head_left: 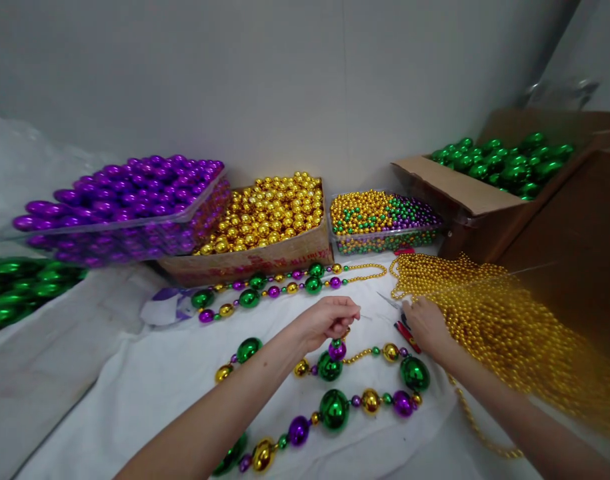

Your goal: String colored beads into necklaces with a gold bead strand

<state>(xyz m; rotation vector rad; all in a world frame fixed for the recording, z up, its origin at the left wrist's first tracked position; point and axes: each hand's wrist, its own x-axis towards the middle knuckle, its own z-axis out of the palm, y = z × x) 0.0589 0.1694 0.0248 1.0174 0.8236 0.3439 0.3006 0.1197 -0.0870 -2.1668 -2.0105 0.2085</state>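
My left hand (332, 321) is closed in a pinch, with a short end of thin clear string poking out past the fingertips. Just under it rises one end of a bead necklace (333, 410), strung with large green, purple and gold balls and smaller beads, most of it lying on the white cloth. To the right, my right hand (427, 325) has its fingers closed around the dark handles of small scissors (389, 300), whose blades point left. Beside them lies a red-and-black handled tool (407, 337), its kind unclear.
A finished-looking bead strand (273, 291) stretches behind my hands. Along the wall stand a purple ball bin (135, 227), a gold ball box (255, 260), a small-bead tub (385, 241) and a green ball carton (459, 187). Gold bead chains (509, 320) heap at right.
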